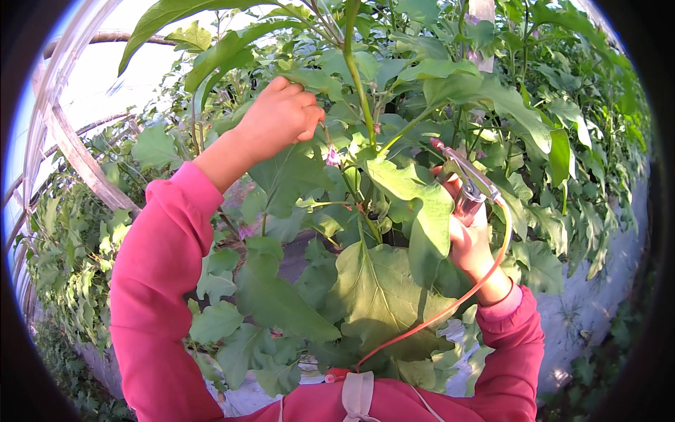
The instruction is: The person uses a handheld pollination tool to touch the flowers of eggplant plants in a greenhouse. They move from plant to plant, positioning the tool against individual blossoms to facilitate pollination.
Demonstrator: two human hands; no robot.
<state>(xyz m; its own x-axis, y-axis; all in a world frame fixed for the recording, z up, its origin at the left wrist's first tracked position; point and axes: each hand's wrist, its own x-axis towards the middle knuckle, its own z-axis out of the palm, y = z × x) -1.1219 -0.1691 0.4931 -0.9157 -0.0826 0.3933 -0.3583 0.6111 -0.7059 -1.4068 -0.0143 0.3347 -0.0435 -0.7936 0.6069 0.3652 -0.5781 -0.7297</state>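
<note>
My left hand point(287, 113) is raised at upper left, its fingers pinched together at the top of a thin flower stalk point(328, 136). From that stalk hangs a purple eggplant flower point(333, 156), just below the fingertips. My right hand point(469, 237) grips a small hand sprayer point(469, 176), partly behind a leaf. The sprayer's reddish nozzle tip points up and left, towards the main stem point(361, 95). A red hose point(448, 311) curves from the sprayer's rear end down to my waist. A broad eggplant leaf point(416, 198) covers some of my right fingers.
Dense eggplant plants point(569, 158) surround me. A large leaf point(387, 290) hangs before my body. At left, a wooden post point(87, 163) leans beside clear plastic sheeting point(50, 105). Pale ground film point(590, 311) runs along the right.
</note>
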